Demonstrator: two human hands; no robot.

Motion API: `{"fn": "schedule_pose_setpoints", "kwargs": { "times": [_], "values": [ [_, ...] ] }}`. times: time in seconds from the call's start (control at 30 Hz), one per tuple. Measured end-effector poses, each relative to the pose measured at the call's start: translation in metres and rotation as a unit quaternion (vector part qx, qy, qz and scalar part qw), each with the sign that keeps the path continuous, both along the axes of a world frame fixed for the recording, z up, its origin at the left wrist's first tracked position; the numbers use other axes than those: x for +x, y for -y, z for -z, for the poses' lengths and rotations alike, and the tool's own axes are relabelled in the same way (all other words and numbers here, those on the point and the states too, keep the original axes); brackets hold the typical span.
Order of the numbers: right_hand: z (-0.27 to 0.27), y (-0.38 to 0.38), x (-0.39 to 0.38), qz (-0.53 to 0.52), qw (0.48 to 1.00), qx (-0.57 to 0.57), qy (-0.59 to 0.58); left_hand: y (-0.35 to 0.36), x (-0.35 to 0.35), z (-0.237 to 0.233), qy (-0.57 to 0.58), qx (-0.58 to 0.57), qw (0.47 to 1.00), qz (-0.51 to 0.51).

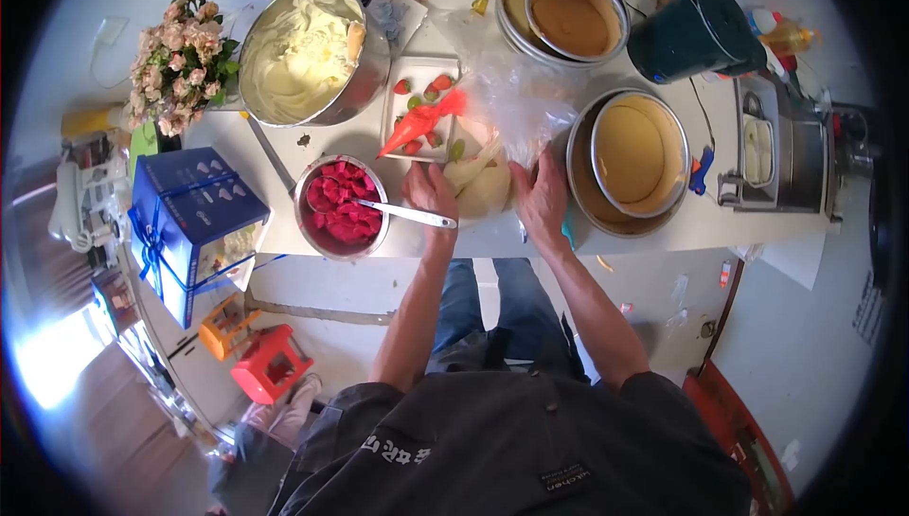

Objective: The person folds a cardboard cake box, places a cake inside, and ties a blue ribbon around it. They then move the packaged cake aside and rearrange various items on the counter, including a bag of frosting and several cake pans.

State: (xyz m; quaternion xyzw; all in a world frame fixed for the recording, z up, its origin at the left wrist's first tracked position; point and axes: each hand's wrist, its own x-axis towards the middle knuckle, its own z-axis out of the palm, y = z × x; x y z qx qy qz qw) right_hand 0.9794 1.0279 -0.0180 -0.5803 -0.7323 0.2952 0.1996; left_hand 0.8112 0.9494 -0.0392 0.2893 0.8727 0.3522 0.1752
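Observation:
A piping bag filled with pale cream (485, 190) lies at the table's front edge between my hands. My left hand (432, 194) is closed at the bag's left side, its fingers curled and partly hidden. On the other side, my right hand (543, 202) has thumb and fingers apart, close to the bag and touching crumpled clear plastic (521, 90). Just beyond my left hand, a piping bag with red filling (417, 125) rests across a white tray (390, 118) of strawberries. A metal bowl of red fruit pieces (341, 206) with a white-handled utensil (407, 214) stands left.
A big pot of whipped cream (308, 57) stands back left, near flowers (182, 62) and a blue box (185, 185). Round pans with cake layers (639, 151) sit right, more pans (573, 9) behind. A dark green container (691, 33) is back right; stools (270, 364) stand below.

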Motion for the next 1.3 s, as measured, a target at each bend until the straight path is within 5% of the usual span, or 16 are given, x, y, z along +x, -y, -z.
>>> {"fn": "schedule_pose_setpoints", "kwargs": {
  "times": [0.17, 0.43, 0.67, 0.77, 0.87, 1.0, 1.07, 1.3],
  "values": [
    [-0.011, -0.01, -0.006, -0.014, 0.998, -0.04, -0.041, -0.038, -0.005, 0.02, -0.123, 0.066, 0.99, 0.026],
    [-0.001, -0.029, -0.019, 0.075, 0.976, -0.136, -0.153, -0.102, -0.016, -0.005, -0.225, -0.008, 0.974, 0.023],
    [0.011, -0.041, -0.042, 0.005, 0.957, -0.157, -0.243, -0.078, -0.013, 0.003, -0.149, 0.066, 0.987, 0.002],
    [0.026, -0.043, -0.053, -0.007, 0.927, -0.231, -0.294, -0.023, 0.007, -0.041, 0.075, -0.03, 0.994, 0.079],
    [0.026, -0.023, -0.071, 0.0, 0.809, -0.301, -0.506, 0.023, 0.018, -0.043, -0.131, -0.012, 0.978, 0.162],
    [-0.004, 0.012, -0.096, 0.009, 0.839, -0.371, -0.399, 0.049, 0.01, -0.05, -0.143, -0.099, 0.973, 0.15],
    [0.009, 0.018, -0.112, -0.095, 0.893, -0.239, -0.37, 0.056, 0.003, -0.041, -0.124, -0.082, 0.982, 0.121],
    [0.017, -0.029, -0.194, -0.049, 0.93, -0.253, -0.262, 0.036, -0.015, -0.01, -0.185, 0.04, 0.975, 0.116]
  ]
}}
